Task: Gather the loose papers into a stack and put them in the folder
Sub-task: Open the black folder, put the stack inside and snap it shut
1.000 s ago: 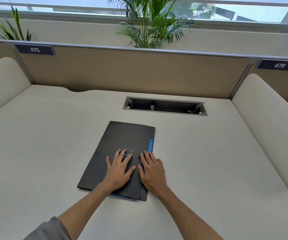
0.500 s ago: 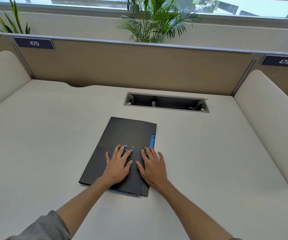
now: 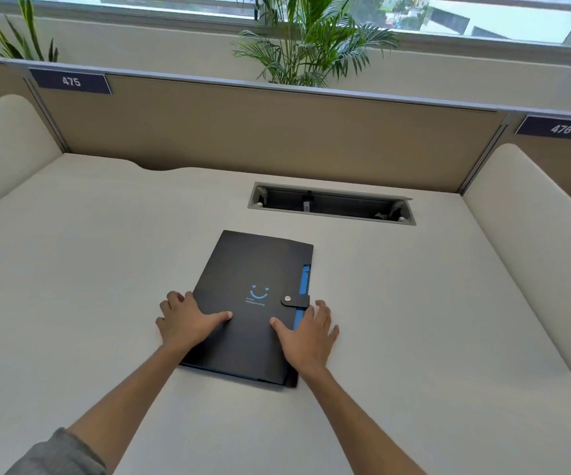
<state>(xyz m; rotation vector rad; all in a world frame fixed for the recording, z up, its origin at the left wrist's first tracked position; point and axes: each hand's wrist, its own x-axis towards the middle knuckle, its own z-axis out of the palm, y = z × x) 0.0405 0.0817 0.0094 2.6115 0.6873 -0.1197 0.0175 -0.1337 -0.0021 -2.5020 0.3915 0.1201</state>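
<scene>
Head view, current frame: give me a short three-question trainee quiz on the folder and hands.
1. True or false: the folder lies closed on the desk, its snap strap fastened.
2. Where are the hands? A) flat together on the cover B) left hand at the folder's left edge, right hand at its right edge C) off the desk
3. Fill in: the blue mark printed on the cover is a ____.

Key: 1 true; 2 B; 3 smiley face.
</scene>
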